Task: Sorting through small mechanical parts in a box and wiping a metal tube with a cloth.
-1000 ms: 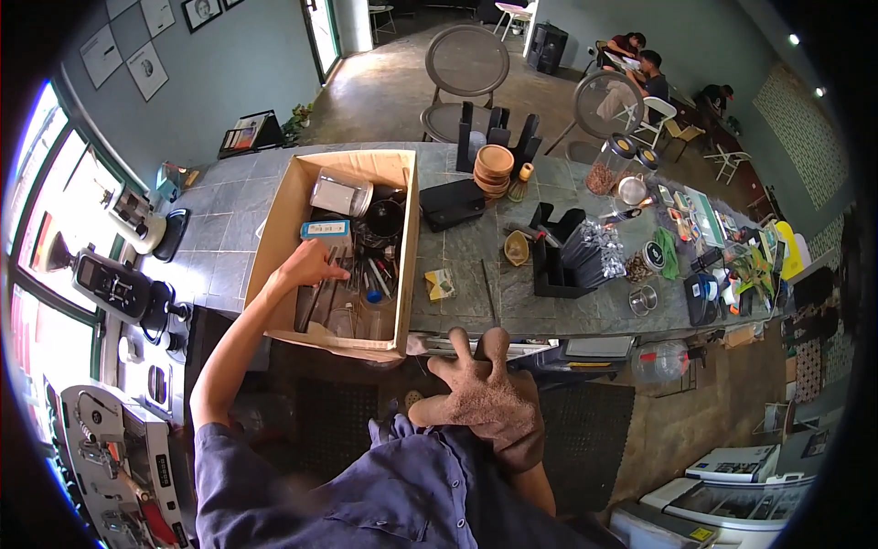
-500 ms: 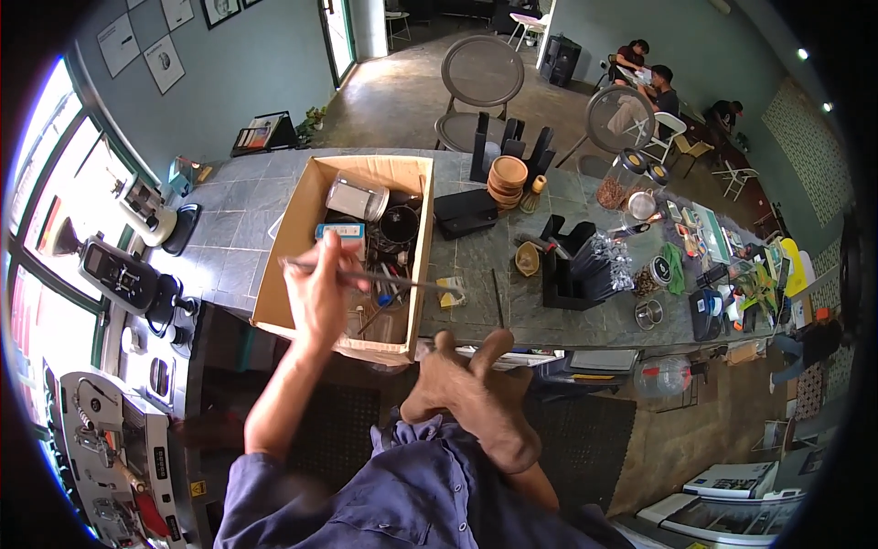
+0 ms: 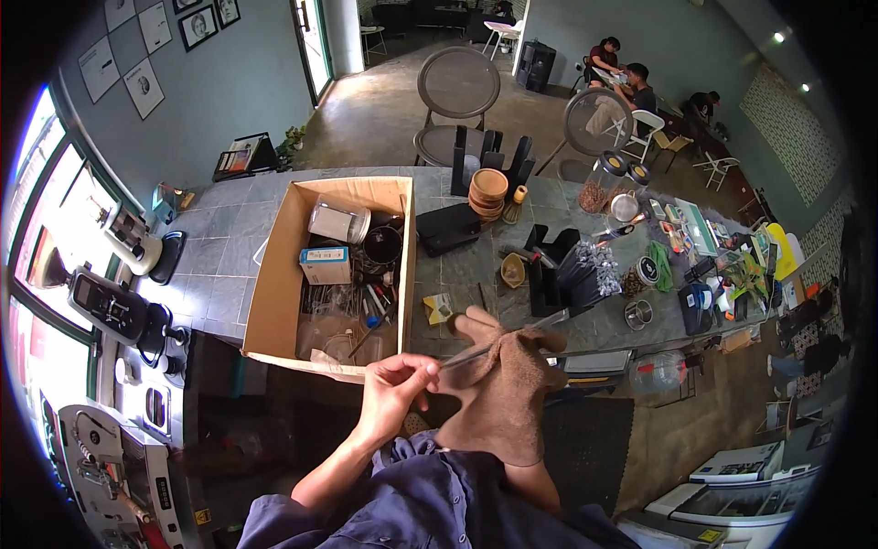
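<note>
No wording legible; print too small or blurred. Dark marks run along the top of the blue-and-white box (image 3: 326, 266) in the carton (image 3: 273, 284). Yellow-and-white packet (image 3: 438, 308) on the counter (image 3: 219, 224) carries dark print, unreadable. Wall sheets (image 3: 144, 89) show faint lines and a picture. Jar lid (image 3: 648, 269) bears a pale round label, unreadable. Yellow sticker (image 3: 709, 535) lower right has dark marks, also unreadable.
</note>
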Available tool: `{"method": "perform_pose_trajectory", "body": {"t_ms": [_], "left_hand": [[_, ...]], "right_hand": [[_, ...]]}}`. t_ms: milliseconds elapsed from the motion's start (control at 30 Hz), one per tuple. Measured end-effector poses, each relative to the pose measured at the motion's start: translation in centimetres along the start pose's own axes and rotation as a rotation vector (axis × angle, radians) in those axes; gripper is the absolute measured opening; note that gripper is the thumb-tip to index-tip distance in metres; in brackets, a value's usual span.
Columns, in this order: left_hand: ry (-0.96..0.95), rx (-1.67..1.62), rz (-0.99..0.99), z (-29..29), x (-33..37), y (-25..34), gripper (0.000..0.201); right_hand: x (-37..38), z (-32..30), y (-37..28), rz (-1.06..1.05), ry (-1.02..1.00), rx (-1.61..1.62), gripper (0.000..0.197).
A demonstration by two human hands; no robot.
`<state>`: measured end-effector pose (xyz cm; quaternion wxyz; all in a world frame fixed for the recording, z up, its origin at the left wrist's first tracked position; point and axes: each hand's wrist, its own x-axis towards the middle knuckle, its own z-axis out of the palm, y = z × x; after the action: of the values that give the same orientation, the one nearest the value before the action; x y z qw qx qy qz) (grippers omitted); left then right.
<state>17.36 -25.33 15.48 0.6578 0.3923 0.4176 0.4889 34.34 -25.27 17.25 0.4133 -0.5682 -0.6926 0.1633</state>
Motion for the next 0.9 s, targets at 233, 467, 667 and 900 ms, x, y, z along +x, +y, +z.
{"method": "perform_pose_trajectory", "body": {"t_ms": [233, 467, 667, 900], "left_hand": [[-0.073, 0.392, -0.07, 0.4, -0.7, 1.2, 0.019], [0.075, 0.131, 0.04, 2.5, 0.2, -1.7, 0.016], [0.072, 0.116, 0.109, 2.3, 0.0, -2.2, 0.016], [0.093, 0.102, 0.053, 2.3, -0.5, -1.0, 0.015]], "right_hand": [[0.4, -0.4, 1.9, 0.01, -0.064, -0.141, 0.021], [-0.4, 1.0, 0.0, 0.116, -0.314, 0.032, 0.02], [-1.2, 1.3, 0.0, -0.085, -0.156, 0.285, 0.028], [1.4, 0.2, 0.4, -0.109, -0.105, 0.278, 0.027]]}}
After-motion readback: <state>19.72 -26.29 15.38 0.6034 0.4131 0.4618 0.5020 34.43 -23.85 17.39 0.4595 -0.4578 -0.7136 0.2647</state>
